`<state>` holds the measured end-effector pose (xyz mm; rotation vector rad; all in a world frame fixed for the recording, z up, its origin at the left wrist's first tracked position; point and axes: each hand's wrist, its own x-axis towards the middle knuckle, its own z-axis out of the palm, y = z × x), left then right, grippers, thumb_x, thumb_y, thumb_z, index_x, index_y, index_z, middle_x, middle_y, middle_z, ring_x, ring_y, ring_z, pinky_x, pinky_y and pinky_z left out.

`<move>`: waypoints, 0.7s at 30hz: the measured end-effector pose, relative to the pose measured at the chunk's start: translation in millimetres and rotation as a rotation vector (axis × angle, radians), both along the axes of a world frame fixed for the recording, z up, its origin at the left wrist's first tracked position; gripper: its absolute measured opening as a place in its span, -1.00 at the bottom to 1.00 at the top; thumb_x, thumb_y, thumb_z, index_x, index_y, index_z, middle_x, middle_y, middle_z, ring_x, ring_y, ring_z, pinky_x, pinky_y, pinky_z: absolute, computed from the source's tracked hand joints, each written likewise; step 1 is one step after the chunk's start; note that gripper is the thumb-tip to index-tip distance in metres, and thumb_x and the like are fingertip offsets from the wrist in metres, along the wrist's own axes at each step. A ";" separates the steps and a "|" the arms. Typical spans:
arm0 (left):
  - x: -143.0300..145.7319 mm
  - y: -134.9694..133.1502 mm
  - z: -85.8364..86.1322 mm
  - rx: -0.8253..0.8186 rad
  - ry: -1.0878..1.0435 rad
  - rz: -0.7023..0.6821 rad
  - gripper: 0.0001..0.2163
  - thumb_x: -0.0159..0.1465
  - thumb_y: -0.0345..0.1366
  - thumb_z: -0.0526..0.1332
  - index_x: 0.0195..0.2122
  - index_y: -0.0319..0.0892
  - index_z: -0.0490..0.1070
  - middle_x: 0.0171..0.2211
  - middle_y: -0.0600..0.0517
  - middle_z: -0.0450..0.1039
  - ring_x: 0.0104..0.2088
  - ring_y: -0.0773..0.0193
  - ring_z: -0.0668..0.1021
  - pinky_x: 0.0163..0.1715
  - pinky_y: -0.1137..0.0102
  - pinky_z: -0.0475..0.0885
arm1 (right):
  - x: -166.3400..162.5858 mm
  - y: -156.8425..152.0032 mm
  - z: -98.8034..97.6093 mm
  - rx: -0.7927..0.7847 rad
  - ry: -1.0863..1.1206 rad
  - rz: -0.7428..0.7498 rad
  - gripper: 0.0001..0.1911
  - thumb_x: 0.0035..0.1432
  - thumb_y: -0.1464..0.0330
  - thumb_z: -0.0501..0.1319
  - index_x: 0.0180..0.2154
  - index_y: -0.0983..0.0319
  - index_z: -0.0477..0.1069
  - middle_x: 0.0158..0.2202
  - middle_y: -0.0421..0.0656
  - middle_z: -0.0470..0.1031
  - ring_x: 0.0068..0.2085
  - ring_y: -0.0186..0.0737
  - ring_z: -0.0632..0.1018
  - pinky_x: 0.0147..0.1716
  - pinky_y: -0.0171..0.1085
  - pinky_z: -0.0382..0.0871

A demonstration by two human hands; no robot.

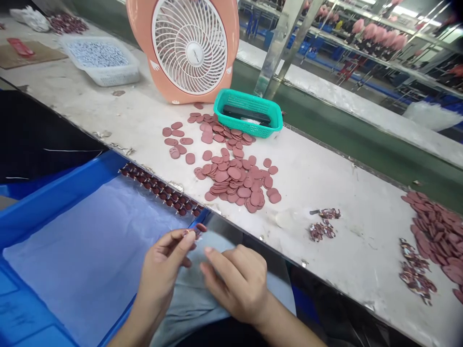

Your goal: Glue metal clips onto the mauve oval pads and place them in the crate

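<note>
My left hand (161, 262) is closed, with thumb and fingertips pinching a small dark-red oval piece (200, 227) above my lap. Something pale and shiny shows beside that piece, too small to make out. My right hand (240, 279) is just to the right, its fingers bent and a gap between index finger and thumb. No object shows in it, and it does not touch the held piece. Beyond both hands, a loose pile of reddish-brown oval discs (235, 176) lies on the white worktable (304, 166); a few of the discs carry small marks.
At left stands a blue crate (14, 221) lined with a pale blue sheet (83, 255), with rows of dark-red pieces (162, 190) along its far edge. Behind the discs are a green basket (249, 103) and an orange fan (141, 24). Small brown parts (321, 231) lie at right.
</note>
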<state>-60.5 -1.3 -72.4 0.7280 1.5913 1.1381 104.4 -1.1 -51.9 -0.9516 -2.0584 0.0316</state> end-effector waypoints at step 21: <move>-50.7 88.0 -104.1 -0.333 0.956 -0.605 -0.70 0.36 -0.16 0.26 0.05 -0.18 0.45 -0.01 -0.09 0.52 -0.11 0.08 0.60 -0.14 0.09 0.56 | 43.7 -16.7 -20.0 -0.169 0.013 -0.074 -0.79 0.25 0.55 0.23 -0.07 0.31 0.48 -0.46 -0.13 0.53 -0.49 -0.25 0.45 -0.54 -0.25 0.31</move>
